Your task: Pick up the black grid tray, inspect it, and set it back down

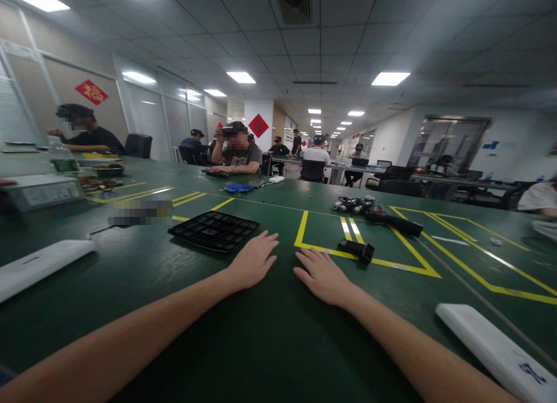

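Note:
My left hand [256,259] lies on the green table with its fingers stretched out and nothing in it. Just left of its fingers rests a black ribbed panel [214,230] with a grid of square recesses. Opposite, my right hand [322,274] is also laid flat, fingers spread, holding nothing. Its fingertips are near a yellow tape outline [301,232]. A short black cylindrical object [357,251], wider at one end, lies beyond the right hand, across the tape. Neither hand touches these objects.
White oblong blocks lie at left [43,267] and right [496,351]. Farther off are a jumble of black and silver parts [357,204], a long black object [394,222], a blue item [238,188] and a grey metal box [47,191]. A person [238,153] sits across the table.

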{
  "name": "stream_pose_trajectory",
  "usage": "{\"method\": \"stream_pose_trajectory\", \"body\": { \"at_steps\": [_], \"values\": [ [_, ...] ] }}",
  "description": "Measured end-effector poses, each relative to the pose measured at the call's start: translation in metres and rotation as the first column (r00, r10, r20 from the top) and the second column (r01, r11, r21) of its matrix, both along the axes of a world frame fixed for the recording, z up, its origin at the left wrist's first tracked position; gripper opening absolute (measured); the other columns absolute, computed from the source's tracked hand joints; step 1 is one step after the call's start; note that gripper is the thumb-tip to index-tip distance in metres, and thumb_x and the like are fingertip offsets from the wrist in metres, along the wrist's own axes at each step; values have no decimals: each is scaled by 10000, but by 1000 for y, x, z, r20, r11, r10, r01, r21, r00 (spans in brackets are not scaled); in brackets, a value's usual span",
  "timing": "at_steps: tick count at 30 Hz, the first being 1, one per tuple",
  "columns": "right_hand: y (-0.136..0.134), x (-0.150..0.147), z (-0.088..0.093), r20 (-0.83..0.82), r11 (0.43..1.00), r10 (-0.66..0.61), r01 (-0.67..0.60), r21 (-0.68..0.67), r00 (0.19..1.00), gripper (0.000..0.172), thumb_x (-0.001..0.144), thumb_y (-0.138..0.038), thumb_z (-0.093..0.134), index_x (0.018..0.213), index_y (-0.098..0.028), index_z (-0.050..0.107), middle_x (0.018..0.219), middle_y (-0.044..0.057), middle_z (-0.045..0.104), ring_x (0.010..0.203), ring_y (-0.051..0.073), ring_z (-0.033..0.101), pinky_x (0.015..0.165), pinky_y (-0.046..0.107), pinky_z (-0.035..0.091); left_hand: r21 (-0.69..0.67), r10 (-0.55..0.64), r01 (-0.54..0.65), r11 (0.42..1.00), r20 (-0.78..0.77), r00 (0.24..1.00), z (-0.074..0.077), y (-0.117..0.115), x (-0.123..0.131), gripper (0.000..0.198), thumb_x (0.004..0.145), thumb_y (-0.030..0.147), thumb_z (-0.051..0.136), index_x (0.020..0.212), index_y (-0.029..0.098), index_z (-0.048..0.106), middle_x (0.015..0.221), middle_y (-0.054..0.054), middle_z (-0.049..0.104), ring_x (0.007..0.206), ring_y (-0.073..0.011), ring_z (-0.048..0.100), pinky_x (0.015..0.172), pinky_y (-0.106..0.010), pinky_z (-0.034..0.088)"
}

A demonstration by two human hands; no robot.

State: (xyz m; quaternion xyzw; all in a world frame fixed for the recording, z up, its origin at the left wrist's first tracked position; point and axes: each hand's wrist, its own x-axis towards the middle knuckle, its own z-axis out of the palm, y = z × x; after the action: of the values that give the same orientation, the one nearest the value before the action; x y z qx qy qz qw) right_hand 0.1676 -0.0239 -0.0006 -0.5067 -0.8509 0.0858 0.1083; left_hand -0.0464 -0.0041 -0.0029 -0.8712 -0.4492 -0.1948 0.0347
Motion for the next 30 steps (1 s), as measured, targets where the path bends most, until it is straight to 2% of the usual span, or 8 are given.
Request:
{"method": "stream_pose_trajectory", "body": {
  "at_steps": [2,6,12,15,18,21,26,30],
  "values": [
    [11,17,7,-10,993,-74,75,96,997,582,851,-531,222,1318,-206,343,1411,66,301,1299,265,212,1036,482,155,20,-78,78,997,-6,997,7,-17,6,409,836,304,408,1216,162,463,1369,-87,364,1290,-222,240,1047,-431,208],
    [34,64,8,18,893,-367,347,286,930,545,856,-463,285,1313,-171,342,1403,95,304,1296,296,191,1022,492,162,-208,-352,334,919,-57,934,19,-58,22,455,847,377,395,1278,229,389,1369,-65,369,1268,-208,297,1027,-410,258],
    [45,104,-16,114,842,-521,487,231,846,446,833,-386,362,1206,-162,458,1169,138,529,1063,304,461,867,425,350,-271,-461,430,861,-64,885,22,-71,30,411,860,358,378,1247,230,425,1320,-63,436,1210,-201,382,1011,-367,271],
    [44,102,-20,84,833,-527,496,244,845,436,835,-361,354,1202,-150,458,1136,145,536,1013,293,476,819,375,376,-172,-355,335,926,-106,929,21,-59,29,341,873,314,346,1167,212,486,1226,-65,508,1116,-196,456,937,-340,341],
    [43,100,-19,74,834,-527,498,238,847,439,833,-355,359,1209,-151,454,1139,145,533,1017,298,463,814,376,374,6,-46,47,999,-184,982,21,-38,24,295,861,311,351,1031,162,540,1035,-101,562,928,-213,528,804,-347,401],
    [42,101,-18,59,835,-524,498,233,850,443,831,-359,353,1208,-151,456,1145,147,529,1018,303,459,806,382,379,75,247,-236,969,-234,940,18,-14,12,319,847,373,361,945,127,538,915,-124,565,815,-222,546,695,-330,423],
    [43,102,-19,58,833,-527,503,232,848,443,828,-371,348,1201,-162,462,1148,137,530,1016,299,467,791,380,393,-62,188,-213,975,-280,941,9,9,-5,215,849,265,353,857,149,534,853,-102,596,779,-209,570,685,-316,424],
    [43,100,-18,61,837,-522,497,230,851,438,830,-364,348,1202,-162,460,1146,145,533,1017,296,471,801,386,388,-222,207,-195,955,32,978,23,22,-23,151,795,278,433,754,170,529,753,-51,599,730,-185,575,678,-303,438]
  ]
}}
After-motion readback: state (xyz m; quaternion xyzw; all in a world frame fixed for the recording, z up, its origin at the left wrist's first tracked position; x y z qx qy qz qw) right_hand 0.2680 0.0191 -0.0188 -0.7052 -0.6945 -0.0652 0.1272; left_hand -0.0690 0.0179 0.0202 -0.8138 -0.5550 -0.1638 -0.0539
